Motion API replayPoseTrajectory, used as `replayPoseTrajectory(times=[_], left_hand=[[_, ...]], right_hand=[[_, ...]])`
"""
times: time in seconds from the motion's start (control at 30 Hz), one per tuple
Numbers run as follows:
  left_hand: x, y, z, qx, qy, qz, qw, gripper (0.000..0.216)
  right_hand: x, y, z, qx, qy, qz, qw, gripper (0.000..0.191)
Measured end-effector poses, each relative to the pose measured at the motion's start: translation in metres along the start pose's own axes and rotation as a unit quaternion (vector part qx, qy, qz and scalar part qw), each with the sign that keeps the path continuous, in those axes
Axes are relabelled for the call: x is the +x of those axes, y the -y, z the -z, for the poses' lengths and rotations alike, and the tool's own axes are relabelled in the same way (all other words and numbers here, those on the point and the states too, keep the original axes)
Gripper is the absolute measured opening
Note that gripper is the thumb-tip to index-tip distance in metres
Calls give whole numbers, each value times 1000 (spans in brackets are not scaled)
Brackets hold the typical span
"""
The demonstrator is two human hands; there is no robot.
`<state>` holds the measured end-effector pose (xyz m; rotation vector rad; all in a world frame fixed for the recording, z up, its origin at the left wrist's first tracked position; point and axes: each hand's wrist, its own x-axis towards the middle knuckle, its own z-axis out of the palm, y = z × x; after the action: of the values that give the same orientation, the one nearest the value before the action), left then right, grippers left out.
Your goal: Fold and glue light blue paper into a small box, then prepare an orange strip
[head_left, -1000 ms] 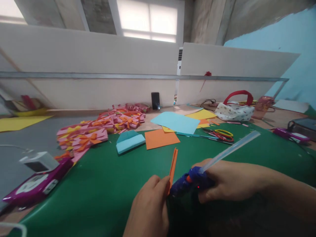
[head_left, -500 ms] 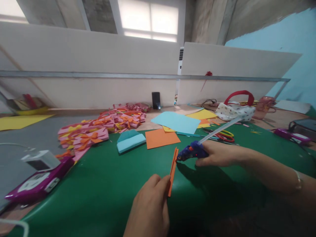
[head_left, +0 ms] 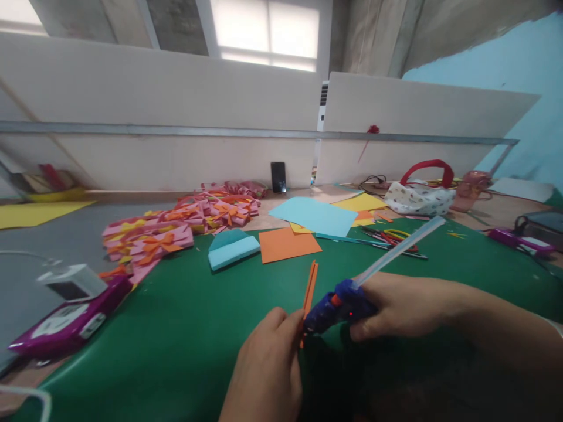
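Observation:
A narrow folded strip of orange paper (head_left: pixel 310 287) points away from me over the green mat (head_left: pixel 176 328). My left hand (head_left: pixel 270 357) pinches its edge from the left, fingers closed. In my right hand (head_left: pixel 387 313) is a blue glue gun (head_left: pixel 341 305), its red light lit and a long clear glue stick (head_left: pixel 400 251) jutting out of the back. The nozzle is at the strip's near part, close to my left fingertips; whether it touches is hidden. Past the strip lie an orange paper sheet (head_left: pixel 288 246) and a folded light-blue paper piece (head_left: pixel 233 252).
Pink, orange and yellow paper bows (head_left: pixel 176 228) are heaped at back left. A purple power strip (head_left: pixel 70 322) with a white charger (head_left: pixel 73 283) sits at left. Light-blue paper (head_left: pixel 314 215), scissors (head_left: pixel 398 237) and a cloth bag (head_left: pixel 417 198) lie farther back. A phone (head_left: pixel 278 177) leans against the partition.
My right hand has brought the glue gun nearer to me along the orange strip, from its far part to beside my left fingertips. My left hand stays almost in place.

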<state>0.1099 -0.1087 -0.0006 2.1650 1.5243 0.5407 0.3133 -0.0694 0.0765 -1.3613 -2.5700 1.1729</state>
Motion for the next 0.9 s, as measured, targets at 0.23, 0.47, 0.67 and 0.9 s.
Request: replayPoseTrajectory(times=[0.23, 0.47, 0.67, 0.9], left_hand=[[0, -2, 2, 5, -3, 4, 1000, 37], [0, -1, 1, 8, 2, 3, 1000, 36], [1, 0, 0, 10, -4, 1, 1000, 35], [0, -2, 2, 14, 1, 2, 1000, 36]], right_hand=[[18, -39, 25, -41, -78, -85, 993, 26], [7, -22, 14, -11, -20, -56, 998, 29], [-2, 1, -5, 8, 24, -10, 1000, 24], [10, -25, 16, -27, -41, -56, 997, 26]])
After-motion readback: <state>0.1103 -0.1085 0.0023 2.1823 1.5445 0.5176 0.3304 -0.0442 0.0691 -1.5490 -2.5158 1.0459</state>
